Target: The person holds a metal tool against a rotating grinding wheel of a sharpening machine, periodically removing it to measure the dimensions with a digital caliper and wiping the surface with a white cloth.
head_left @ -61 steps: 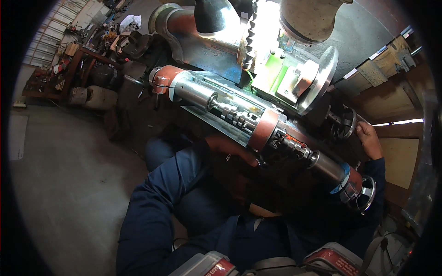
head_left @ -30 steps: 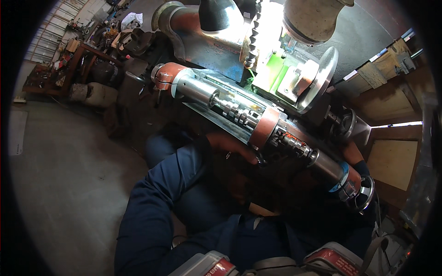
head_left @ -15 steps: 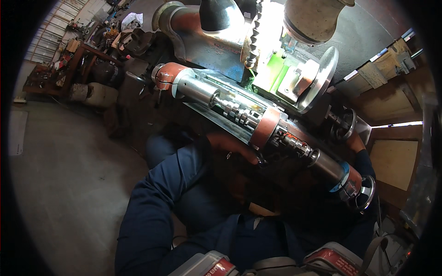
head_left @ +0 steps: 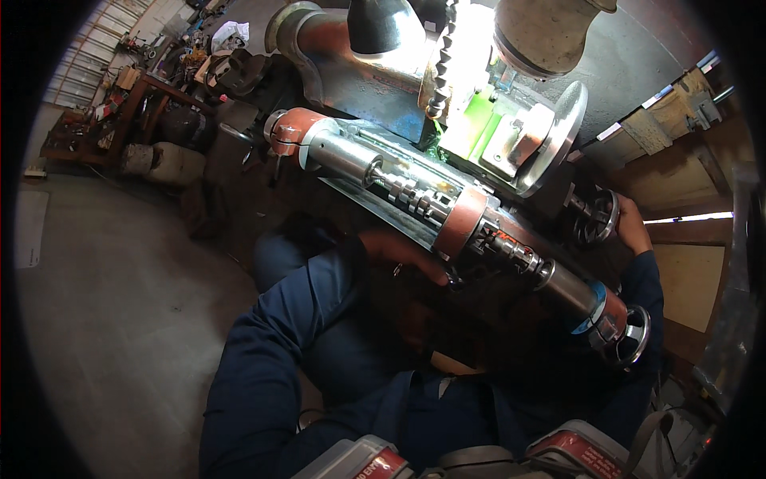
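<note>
A camshaft [head_left: 411, 196] with shiny lobes lies clamped lengthwise in a grinding machine, passing through a red-brown ring-shaped rest [head_left: 461, 223]. Beyond it stands the large grinding wheel [head_left: 556, 140], apart from the camshaft. In the shade below the machine bed, my left hand [head_left: 407, 257] reaches right, its fingers closed together at a small shiny metal part [head_left: 454, 280]; what they hold is too dark to make out. Over on the right, my right hand [head_left: 633, 227] grips the rim of a metal handwheel [head_left: 600, 215] from its outer side.
A second handwheel [head_left: 636, 335] sticks out at the machine's near right end. Dark lamp shade [head_left: 385, 28] and coiled hose [head_left: 440, 80] hang over the far side. Cluttered shelving [head_left: 104, 132] stands at far left. Wooden panels [head_left: 678, 283] flank the right arm.
My right hand has moved up and outward along the handwheel's rim, with the forearm following. The left hand stays where it was, and the camshaft looks the same.
</note>
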The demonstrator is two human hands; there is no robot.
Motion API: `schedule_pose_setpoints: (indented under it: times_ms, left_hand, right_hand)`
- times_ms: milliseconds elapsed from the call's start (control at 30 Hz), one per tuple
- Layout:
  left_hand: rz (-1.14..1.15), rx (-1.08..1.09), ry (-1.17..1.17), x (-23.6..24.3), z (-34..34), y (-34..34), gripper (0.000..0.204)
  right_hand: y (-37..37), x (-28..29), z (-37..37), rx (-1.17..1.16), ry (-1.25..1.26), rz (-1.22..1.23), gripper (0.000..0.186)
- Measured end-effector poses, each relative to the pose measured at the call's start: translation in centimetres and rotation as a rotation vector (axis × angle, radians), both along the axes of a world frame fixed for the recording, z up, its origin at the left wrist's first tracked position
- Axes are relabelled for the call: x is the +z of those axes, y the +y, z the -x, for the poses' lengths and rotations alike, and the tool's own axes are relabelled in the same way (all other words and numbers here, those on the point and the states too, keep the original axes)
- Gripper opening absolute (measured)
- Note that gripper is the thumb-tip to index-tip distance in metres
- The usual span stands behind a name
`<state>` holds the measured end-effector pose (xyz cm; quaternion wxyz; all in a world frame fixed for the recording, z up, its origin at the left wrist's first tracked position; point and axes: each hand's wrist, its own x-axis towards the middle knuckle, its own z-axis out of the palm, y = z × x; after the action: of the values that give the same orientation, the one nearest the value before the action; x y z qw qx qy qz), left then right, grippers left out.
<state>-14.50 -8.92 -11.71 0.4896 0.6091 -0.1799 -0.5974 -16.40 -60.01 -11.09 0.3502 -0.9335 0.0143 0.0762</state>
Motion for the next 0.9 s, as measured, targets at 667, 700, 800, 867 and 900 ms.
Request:
schedule_pose_setpoints:
  times_ms: [667, 700, 800, 867, 900]
  left_hand:
    - [0.014, 0.049, -0.003, 1.4, 0.3, 0.1, 0.054]
    - [0.035, 0.023, -0.023, 0.6, 0.1, 0.0, 0.054]
    - [0.071, -0.001, -0.065, -0.1, 0.0, -0.1, 0.055]
    - [0.095, -0.004, -0.086, -0.2, 0.0, 0.0, 0.055]
    - [0.1, -0.006, -0.071, -0.4, -0.1, 0.0, 0.055]
  right_hand:
    - [4.1, 5.0, 4.9, 0.045, -0.074, 0.013, 0.016]
    - [4.4, 5.8, 5.4, 0.04, -0.056, 0.025, 0.017]
    - [4.4, 5.2, 6.3, 0.033, -0.068, 0.054, 0.019]
    - [4.2, 4.6, 6.5, 0.027, -0.097, 0.082, 0.02]
    - [4.0, 4.7, 6.5, 0.038, -0.008, 0.085, 0.02]
